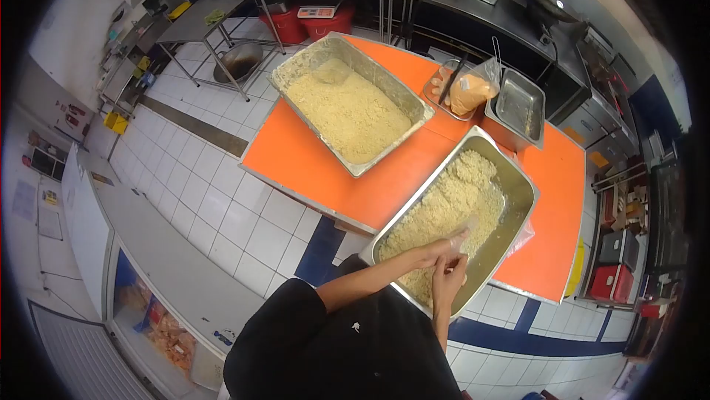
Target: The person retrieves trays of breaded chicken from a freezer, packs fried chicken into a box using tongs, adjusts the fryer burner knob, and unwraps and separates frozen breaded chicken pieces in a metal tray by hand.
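My left hand (442,248) reaches over the deep metal pan (518,215), its fingers stretched out. What looks like a clear plastic glove (463,232) covers its fingers. Close against it is my right hand (448,276), with bent fingers pinched together at the glove's edge by the left wrist; the exact grip is small and partly hidden. Beneath both hands, pale yellow crumbly food (444,204) lies heaped along the left side of the pan. Another metal pan (392,93), holding finer yellowish crumbs (347,108), stands farther back to the left.
Both pans rest on an orange-topped table (296,152). At its back are a bag of orange powder (473,89), a tray with eggs (436,86) and a metal container (521,100). A chest freezer (163,252) stands left; steel counters (473,12) line the back.
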Action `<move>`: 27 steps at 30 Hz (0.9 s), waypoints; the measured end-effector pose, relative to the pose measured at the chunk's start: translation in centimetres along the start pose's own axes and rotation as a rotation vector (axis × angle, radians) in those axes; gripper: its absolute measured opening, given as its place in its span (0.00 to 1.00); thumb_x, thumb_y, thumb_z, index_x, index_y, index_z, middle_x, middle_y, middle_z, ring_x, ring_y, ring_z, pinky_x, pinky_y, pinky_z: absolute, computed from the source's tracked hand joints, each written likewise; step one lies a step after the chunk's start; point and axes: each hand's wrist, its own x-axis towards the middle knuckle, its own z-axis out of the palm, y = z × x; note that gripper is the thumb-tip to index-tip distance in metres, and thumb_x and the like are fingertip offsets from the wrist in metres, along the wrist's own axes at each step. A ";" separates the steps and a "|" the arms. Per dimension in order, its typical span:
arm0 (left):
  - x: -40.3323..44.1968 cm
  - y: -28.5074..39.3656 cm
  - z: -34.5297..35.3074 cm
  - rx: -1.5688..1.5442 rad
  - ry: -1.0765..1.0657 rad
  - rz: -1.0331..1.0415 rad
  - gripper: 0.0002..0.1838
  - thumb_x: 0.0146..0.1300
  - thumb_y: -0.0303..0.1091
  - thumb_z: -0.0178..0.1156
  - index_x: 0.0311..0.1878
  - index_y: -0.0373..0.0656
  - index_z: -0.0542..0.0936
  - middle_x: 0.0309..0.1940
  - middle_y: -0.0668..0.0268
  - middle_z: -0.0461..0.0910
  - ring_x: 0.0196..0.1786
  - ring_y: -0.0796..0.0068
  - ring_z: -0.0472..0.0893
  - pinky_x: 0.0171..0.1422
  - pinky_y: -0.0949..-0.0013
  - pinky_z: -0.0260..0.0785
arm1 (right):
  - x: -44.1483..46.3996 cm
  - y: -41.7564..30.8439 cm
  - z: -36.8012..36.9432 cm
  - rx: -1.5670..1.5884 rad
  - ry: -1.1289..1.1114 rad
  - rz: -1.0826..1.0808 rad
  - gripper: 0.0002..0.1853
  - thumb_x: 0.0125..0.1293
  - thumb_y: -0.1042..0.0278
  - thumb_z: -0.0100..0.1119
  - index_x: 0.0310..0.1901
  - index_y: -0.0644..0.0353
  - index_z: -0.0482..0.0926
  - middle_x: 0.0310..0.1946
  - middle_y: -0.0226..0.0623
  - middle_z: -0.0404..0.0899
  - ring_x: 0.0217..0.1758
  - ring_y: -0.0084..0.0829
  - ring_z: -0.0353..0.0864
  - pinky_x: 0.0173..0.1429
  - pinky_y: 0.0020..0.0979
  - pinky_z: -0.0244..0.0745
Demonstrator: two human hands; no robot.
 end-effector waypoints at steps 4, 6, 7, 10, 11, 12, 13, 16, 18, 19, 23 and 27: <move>1.2 -1.4 -0.3 0.018 0.099 0.210 0.32 0.70 0.61 0.46 0.68 0.50 0.64 0.28 0.73 0.68 0.27 0.81 0.69 0.28 0.74 0.63 | 1.2 0.3 -1.6 -0.098 -0.083 -0.057 0.10 0.61 0.70 0.59 0.28 0.63 0.68 0.18 0.36 0.66 0.22 0.27 0.67 0.28 0.30 0.65; 2.6 -2.2 -1.5 0.022 0.110 0.213 0.37 0.69 0.64 0.46 0.72 0.49 0.60 0.42 0.64 0.76 0.23 0.79 0.70 0.24 0.77 0.64 | 0.9 0.5 -2.4 -0.120 -0.139 -0.130 0.07 0.56 0.74 0.58 0.26 0.64 0.69 0.16 0.43 0.67 0.19 0.34 0.69 0.27 0.34 0.66; 2.8 -2.4 -1.0 0.028 0.100 0.193 0.37 0.69 0.64 0.46 0.72 0.49 0.60 0.42 0.64 0.76 0.23 0.79 0.70 0.24 0.77 0.64 | 0.6 0.2 -2.9 -0.122 -0.122 -0.113 0.07 0.56 0.74 0.58 0.26 0.64 0.69 0.16 0.43 0.67 0.19 0.34 0.69 0.27 0.34 0.66; 1.2 -2.7 0.5 0.000 0.224 0.270 0.40 0.69 0.63 0.45 0.76 0.51 0.50 0.68 0.58 0.63 0.38 0.76 0.78 0.34 0.76 0.70 | -0.4 -0.3 -4.2 -0.046 -0.229 -0.162 0.08 0.53 0.77 0.57 0.23 0.63 0.67 0.16 0.42 0.63 0.19 0.33 0.65 0.27 0.33 0.63; 0.2 -2.0 1.1 0.064 0.221 0.131 0.39 0.70 0.61 0.45 0.77 0.55 0.46 0.73 0.59 0.52 0.52 0.71 0.72 0.46 0.71 0.69 | -0.8 0.3 -4.4 -0.021 -0.246 -0.169 0.10 0.52 0.79 0.57 0.22 0.63 0.65 0.16 0.38 0.60 0.20 0.28 0.62 0.26 0.30 0.61; 0.8 -2.6 1.4 0.103 0.211 0.057 0.39 0.71 0.60 0.45 0.77 0.56 0.44 0.75 0.59 0.47 0.60 0.69 0.69 0.53 0.68 0.69 | -1.3 0.7 -4.7 -0.031 -0.223 -0.147 0.10 0.52 0.79 0.57 0.22 0.63 0.65 0.16 0.38 0.60 0.20 0.28 0.62 0.26 0.30 0.61; 1.4 -3.2 1.7 0.144 0.197 -0.016 0.39 0.71 0.59 0.45 0.77 0.58 0.42 0.78 0.60 0.42 0.67 0.67 0.66 0.59 0.65 0.69 | -1.5 0.8 -4.9 0.055 -0.232 -0.190 0.10 0.51 0.80 0.56 0.21 0.63 0.64 0.16 0.38 0.59 0.20 0.29 0.61 0.26 0.31 0.60; 3.8 -6.0 0.7 0.084 0.237 0.324 0.38 0.71 0.55 0.47 0.77 0.63 0.42 0.76 0.58 0.47 0.77 0.55 0.48 0.72 0.54 0.56 | -1.9 0.9 -5.9 0.128 -0.246 -0.245 0.10 0.49 0.82 0.55 0.21 0.64 0.62 0.16 0.39 0.58 0.20 0.31 0.60 0.27 0.32 0.60; 3.8 -6.4 1.6 -0.048 0.097 0.456 0.36 0.70 0.53 0.50 0.76 0.66 0.45 0.74 0.56 0.52 0.71 0.43 0.59 0.70 0.49 0.59 | -2.2 1.5 -6.1 0.127 -0.254 -0.314 0.09 0.48 0.84 0.53 0.22 0.64 0.61 0.17 0.40 0.57 0.20 0.33 0.61 0.27 0.33 0.61; 3.9 -6.3 1.8 -0.047 0.095 0.461 0.36 0.70 0.53 0.50 0.76 0.66 0.45 0.74 0.56 0.52 0.71 0.43 0.59 0.70 0.49 0.59 | -2.3 1.4 -6.4 0.126 -0.255 -0.320 0.09 0.48 0.84 0.53 0.22 0.64 0.61 0.17 0.40 0.57 0.20 0.33 0.61 0.27 0.33 0.61; 5.0 -5.6 2.0 -0.063 0.200 0.473 0.34 0.70 0.58 0.46 0.74 0.57 0.54 0.69 0.56 0.62 0.67 0.45 0.67 0.68 0.47 0.62 | -2.7 0.9 -7.0 0.064 -0.258 -0.212 0.07 0.48 0.85 0.50 0.26 0.64 0.65 0.22 0.48 0.67 0.24 0.50 0.70 0.31 0.40 0.67; 5.0 -4.4 1.2 -0.291 0.176 0.365 0.40 0.65 0.70 0.42 0.72 0.53 0.61 0.70 0.56 0.60 0.66 0.43 0.67 0.69 0.42 0.60 | -2.3 0.9 -6.6 0.025 -0.286 -0.106 0.04 0.51 0.83 0.48 0.28 0.64 0.67 0.18 0.45 0.64 0.19 0.35 0.66 0.27 0.35 0.62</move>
